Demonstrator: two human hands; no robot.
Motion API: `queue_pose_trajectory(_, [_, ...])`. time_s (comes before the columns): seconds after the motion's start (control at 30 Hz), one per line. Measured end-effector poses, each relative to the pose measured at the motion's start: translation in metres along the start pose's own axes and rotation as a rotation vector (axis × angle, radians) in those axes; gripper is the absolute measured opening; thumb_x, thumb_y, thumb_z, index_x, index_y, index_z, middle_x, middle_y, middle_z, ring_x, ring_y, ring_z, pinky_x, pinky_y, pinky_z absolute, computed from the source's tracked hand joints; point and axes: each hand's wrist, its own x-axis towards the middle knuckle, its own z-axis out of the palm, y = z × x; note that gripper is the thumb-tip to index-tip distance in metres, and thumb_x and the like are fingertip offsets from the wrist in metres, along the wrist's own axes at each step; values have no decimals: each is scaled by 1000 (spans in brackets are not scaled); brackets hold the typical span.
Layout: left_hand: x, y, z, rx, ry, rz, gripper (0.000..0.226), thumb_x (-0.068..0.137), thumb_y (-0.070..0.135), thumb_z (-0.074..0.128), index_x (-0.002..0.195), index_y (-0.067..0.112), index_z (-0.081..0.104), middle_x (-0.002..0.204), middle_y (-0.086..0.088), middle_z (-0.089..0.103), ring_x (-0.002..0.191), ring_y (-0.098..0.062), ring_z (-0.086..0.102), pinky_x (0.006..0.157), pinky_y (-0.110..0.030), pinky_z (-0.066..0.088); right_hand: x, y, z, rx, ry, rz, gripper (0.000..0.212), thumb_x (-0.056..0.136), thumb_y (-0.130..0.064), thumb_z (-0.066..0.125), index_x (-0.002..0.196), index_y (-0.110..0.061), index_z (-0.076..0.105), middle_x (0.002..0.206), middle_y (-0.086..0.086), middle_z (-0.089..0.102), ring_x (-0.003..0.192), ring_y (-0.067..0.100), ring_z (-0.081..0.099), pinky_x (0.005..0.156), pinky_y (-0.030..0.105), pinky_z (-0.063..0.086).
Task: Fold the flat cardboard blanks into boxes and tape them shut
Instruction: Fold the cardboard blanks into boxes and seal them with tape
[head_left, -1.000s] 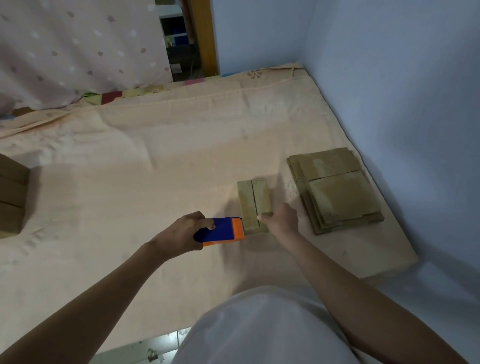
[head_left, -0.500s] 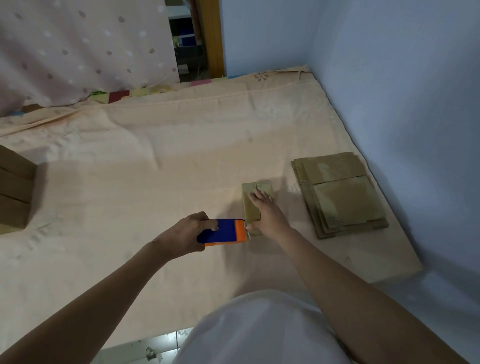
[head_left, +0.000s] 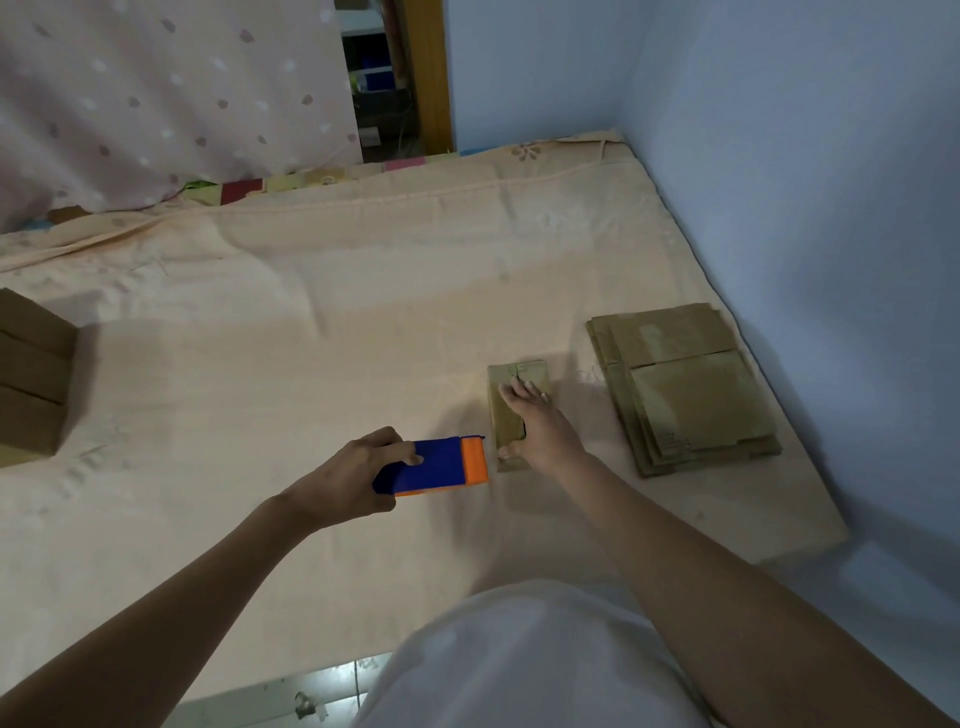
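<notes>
The tape dispenser (head_left: 434, 466) is blue with an orange front end. The small box (head_left: 506, 410), the flat blanks (head_left: 685, 389) and the stacked boxes (head_left: 31, 384) are dull brown. The bed sheet (head_left: 311, 322) is pale peach with faint flowers. The curtain (head_left: 156, 93) is pinkish white with spots. The wall (head_left: 805, 156) is light blue.

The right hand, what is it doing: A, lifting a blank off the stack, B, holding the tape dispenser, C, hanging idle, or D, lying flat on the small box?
D: the right hand lies with straight fingers on top of the small box, apart from the stack of blanks.
</notes>
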Motion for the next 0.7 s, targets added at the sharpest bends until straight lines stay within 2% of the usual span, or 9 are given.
queue_pose_trajectory(0.23, [-4, 4, -5, 85, -6, -47, 50, 76, 7, 72, 121, 24, 58, 112, 6, 48, 90, -15, 54, 70, -19, 47, 1, -3, 1, -27, 8, 6, 105, 82, -30, 80, 161, -22, 10, 168, -5, -1, 154, 14, -4, 124, 34, 4])
queue_pose_trajectory(0.43, [15, 26, -21, 189, -67, 1, 41, 74, 8, 69, 111, 23, 61, 103, 1, 53, 85, -18, 55, 69, -29, 50, 1, 0, 2, -25, 12, -10, 104, 83, -32, 79, 161, -22, 10, 168, -4, -2, 155, 15, -4, 123, 33, 1])
queue_pose_trajectory(0.63, [50, 54, -30, 280, -159, 19, 36, 77, 12, 70, 112, 21, 65, 101, -3, 57, 86, -19, 54, 68, -24, 42, 2, -2, 1, -50, -14, -15, 103, 85, -32, 78, 161, -19, 10, 168, -2, -3, 155, 17, -5, 123, 33, 1])
queue_pose_trajectory(0.7, [61, 64, -32, 362, -196, -19, 29, 75, 17, 70, 104, 18, 67, 97, -3, 62, 86, -19, 56, 65, -26, 43, 3, -2, 0, -40, -20, -11, 101, 86, -28, 77, 161, -20, 11, 167, -5, -3, 155, 17, -5, 123, 32, 1])
